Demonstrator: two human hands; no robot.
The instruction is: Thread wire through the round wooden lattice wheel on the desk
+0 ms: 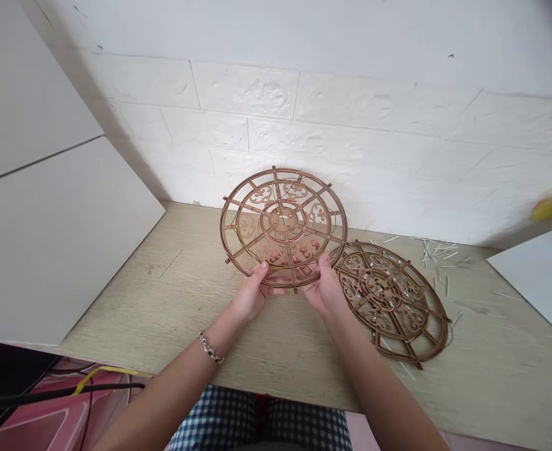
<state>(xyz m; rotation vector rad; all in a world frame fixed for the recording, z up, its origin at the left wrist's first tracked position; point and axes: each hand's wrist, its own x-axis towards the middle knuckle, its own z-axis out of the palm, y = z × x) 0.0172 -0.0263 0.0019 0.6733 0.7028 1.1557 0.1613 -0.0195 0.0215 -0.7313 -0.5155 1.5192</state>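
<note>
I hold a round brown openwork plastic disc (284, 225) upright above the wooden tabletop (172, 313), tilted toward me. My left hand (252, 293) pinches its lower rim from the left, with the thumb in front and the fingers behind. My right hand (325, 288) grips the lower rim from the right in the same way. A second brown openwork disc (393, 300) lies flat on the table just right of my right hand.
A white brick-pattern wall (351, 125) stands behind the table. White panels (45, 238) close the left side, and another white panel (543, 275) sits at the right. Several thin pale sticks (438, 254) lie scattered at the back right. Cables and a pink bin (45, 413) are below left.
</note>
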